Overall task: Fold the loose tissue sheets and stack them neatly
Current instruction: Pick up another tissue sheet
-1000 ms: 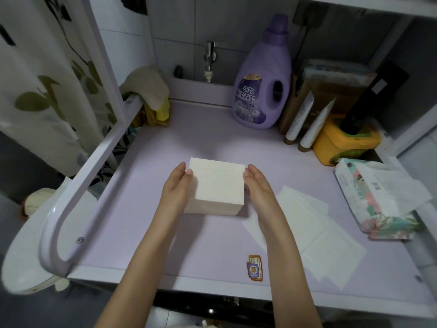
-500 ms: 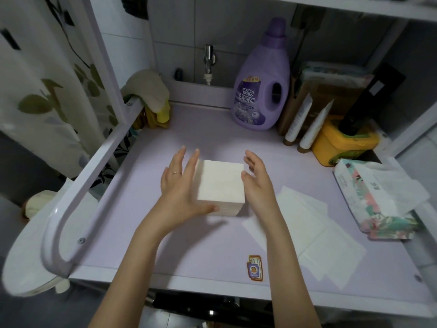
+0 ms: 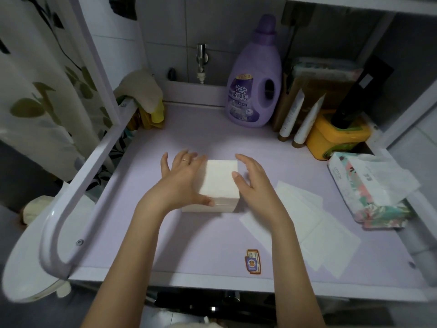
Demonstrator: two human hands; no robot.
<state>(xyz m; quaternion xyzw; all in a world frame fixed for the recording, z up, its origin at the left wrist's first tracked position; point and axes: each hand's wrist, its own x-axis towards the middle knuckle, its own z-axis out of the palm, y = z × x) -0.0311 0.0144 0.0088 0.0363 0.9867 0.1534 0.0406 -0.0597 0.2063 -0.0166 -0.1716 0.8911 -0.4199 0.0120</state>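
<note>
On lilac top [image 3: 212,235]: L hand [image 3: 182,179] + R hand [image 3: 256,184], fingers straight, touch tissue stack [image 3: 221,179]; bottle [image 3: 253,91] "衣物柔顺剂", pack [image 3: 354,192] "COTTON"

From the folded stack [image 3: 220,183], I see open shelf top [image 3: 208,237] toward 6 and 11 o'clock. Loose sheets [image 3: 307,223] lie at 4, the tissue pack [image 3: 361,192] at 3. The purple bottle [image 3: 254,91], tubes [image 3: 293,114] and yellow tub [image 3: 331,136] crowd 12 to 2, and the white rail [image 3: 94,176] walls off 9.
</note>
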